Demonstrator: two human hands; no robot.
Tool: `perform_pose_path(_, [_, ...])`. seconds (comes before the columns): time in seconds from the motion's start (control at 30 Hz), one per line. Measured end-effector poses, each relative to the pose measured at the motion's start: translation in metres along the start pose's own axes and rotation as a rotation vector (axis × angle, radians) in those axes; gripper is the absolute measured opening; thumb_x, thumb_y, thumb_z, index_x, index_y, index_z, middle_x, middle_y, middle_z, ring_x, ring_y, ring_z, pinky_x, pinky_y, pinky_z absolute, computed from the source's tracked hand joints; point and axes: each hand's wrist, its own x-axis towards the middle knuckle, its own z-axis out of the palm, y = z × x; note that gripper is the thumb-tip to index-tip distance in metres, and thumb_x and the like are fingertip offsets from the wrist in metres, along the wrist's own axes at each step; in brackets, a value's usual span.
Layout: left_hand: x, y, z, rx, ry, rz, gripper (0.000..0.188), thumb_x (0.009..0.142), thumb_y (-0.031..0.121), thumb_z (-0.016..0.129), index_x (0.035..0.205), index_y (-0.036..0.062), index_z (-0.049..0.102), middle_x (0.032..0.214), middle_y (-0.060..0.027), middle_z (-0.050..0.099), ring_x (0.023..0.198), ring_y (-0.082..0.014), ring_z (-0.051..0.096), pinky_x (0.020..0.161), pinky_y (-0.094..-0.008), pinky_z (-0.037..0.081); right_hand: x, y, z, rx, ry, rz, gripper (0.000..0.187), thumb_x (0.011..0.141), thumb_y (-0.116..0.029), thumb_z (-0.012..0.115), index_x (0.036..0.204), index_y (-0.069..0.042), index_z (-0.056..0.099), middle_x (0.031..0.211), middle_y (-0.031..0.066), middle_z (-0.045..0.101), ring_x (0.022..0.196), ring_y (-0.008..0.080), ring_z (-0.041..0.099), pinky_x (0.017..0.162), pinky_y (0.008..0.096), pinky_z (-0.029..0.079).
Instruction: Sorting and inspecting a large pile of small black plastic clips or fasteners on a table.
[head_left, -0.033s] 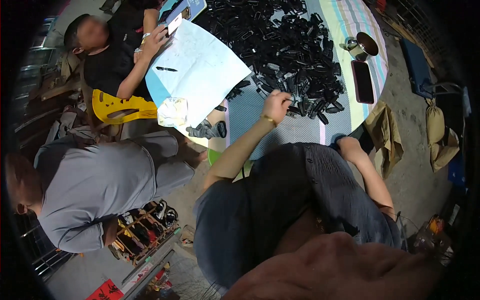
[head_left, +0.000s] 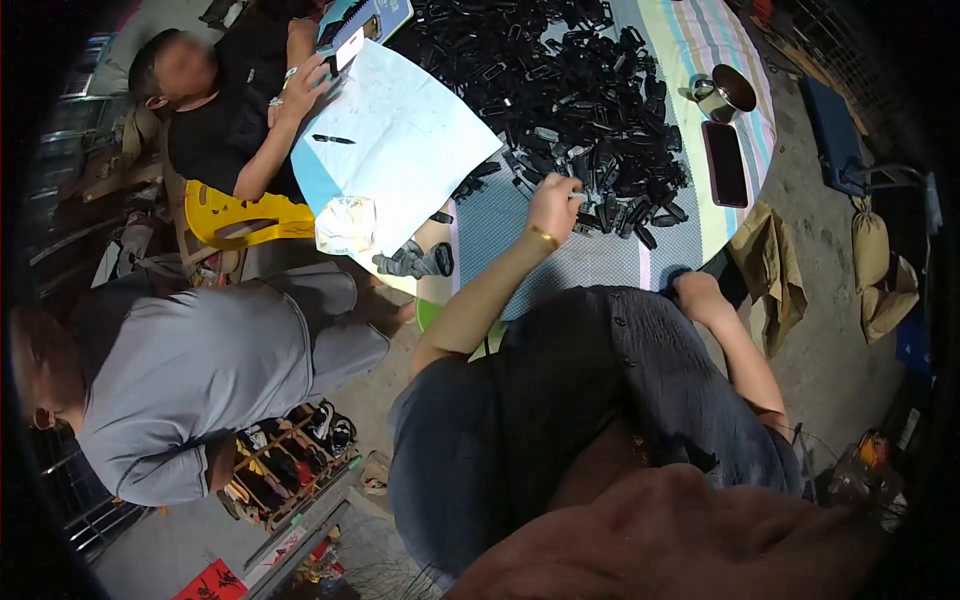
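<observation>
A wide heap of small black plastic buckle-like pieces covers the far middle of the table. At its near edge is my left hand, with a yellow band at the wrist. Its fingers are pinched together beside the loose pieces, and a small pale bit shows at the fingertips, too small to name. My right hand is at the table's near right edge, fingers curled in by a dark blue patch. What it holds, if anything, is hidden.
The round table has a striped cloth. A metal mug and a phone are at the right; a white sheet with a pen lies left. One person holds a phone; another is at my left.
My left hand has shifted very slightly at the heap's edge, its fingers still pinched. My right hand stays in place.
</observation>
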Motion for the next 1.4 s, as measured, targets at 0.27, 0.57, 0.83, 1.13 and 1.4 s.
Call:
perform_pose_path(0.27, [0.032,-0.008,0.008,0.491,0.048,0.309,0.021,0.071,0.007,0.054,0.091,0.0075,0.059,0.107,-0.0090,0.052,0.095,-0.0265,0.048,0.077,-0.0360,0.042,0.042,-0.047,-0.093,0.386,0.578,-0.173,0.020,0.075,-0.020,0.060,0.084,-0.004,0.064,0.081,0.0172,0.061,0.075,0.0340,0.059,0.067,0.0420,0.047])
perform_pose_path(0.57, [0.003,0.013,-0.009,-0.374,0.034,-0.267,0.007,0.073,0.005,0.066,0.073,0.0007,0.060,0.079,-0.0063,0.061,0.071,-0.0124,0.058,0.062,-0.0261,0.047,0.150,-0.038,-0.115,0.051,0.793,-0.060,0.017,0.077,-0.015,0.056,0.087,-0.001,0.058,0.080,0.0155,0.060,0.074,0.0302,0.060,0.066,0.0384,0.049])
perform_pose_path(0.83, [-0.018,-0.003,-0.010,-1.155,-0.136,-0.439,0.031,0.083,0.003,0.055,0.113,0.0006,0.047,0.094,-0.0065,0.060,0.080,-0.0117,0.057,0.067,-0.0249,0.049,0.123,-0.056,-0.123,0.151,0.794,-0.045,0.018,0.081,-0.015,0.051,0.091,-0.002,0.058,0.077,0.0193,0.061,0.072,0.0342,0.059,0.065,0.0401,0.047])
perform_pose_path(1.13, [-0.011,0.032,-0.020,-1.195,-0.149,-0.300,0.028,0.086,0.007,0.054,0.112,-0.0013,0.047,0.095,-0.0073,0.058,0.079,-0.0120,0.058,0.071,-0.0242,0.049,0.062,-0.082,-0.133,1.236,0.542,-0.289,0.031,0.081,-0.003,0.058,0.112,-0.002,0.055,0.075,-0.0022,0.055,0.068,0.0031,0.049,0.062,0.0178,0.041])
perform_pose_path(1.4, [-0.019,0.038,-0.019,-1.134,-0.186,-0.228,0.030,0.081,0.002,0.058,0.109,-0.0025,0.050,0.095,-0.0088,0.058,0.084,-0.0136,0.058,0.073,-0.0251,0.050,0.038,-0.081,-0.142,1.735,0.474,-0.415,0.037,0.079,0.001,0.059,0.115,-0.002,0.050,0.091,0.0040,0.057,0.069,0.0065,0.053,0.060,0.0184,0.045])
